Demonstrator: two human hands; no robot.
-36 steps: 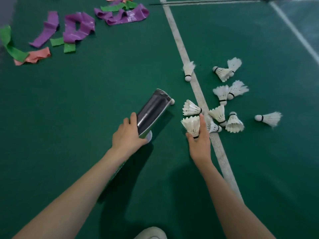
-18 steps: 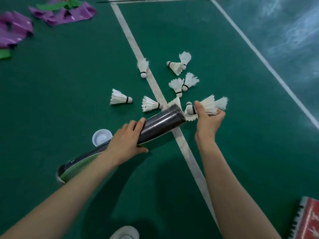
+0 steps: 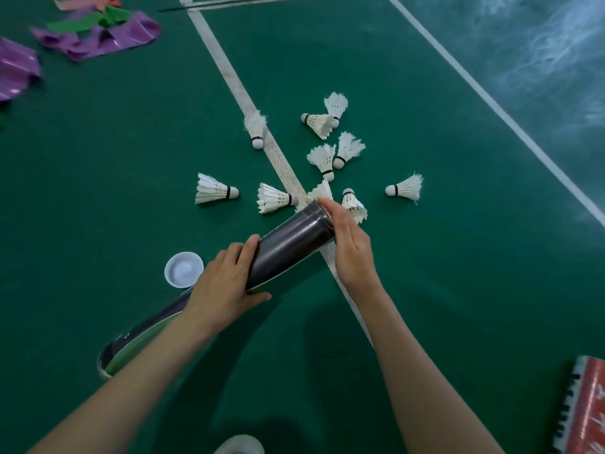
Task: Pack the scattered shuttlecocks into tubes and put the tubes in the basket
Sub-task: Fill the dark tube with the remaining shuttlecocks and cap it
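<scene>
My left hand grips the middle of a long black shuttlecock tube, which lies slanted low over the green floor. My right hand is at the tube's far open end, its straight fingers laid across the mouth; I see no shuttlecock in it. Several white feather shuttlecocks lie scattered beyond the tube, among them a shuttlecock on the left, one beside the white line and one on the right. The tube's white cap rests on the floor by my left hand. No basket is in view.
Purple, green and pink ribbons are strewn at the top left. A white court line runs diagonally under the tube. A red patterned object sits at the bottom right, and a white shoe tip shows at the bottom edge.
My right hand held a shuttlecock beside the tube's mouth; now it lies flat across the mouth and the shuttlecock is out of sight. My left hand has kept its grip on the tube.
</scene>
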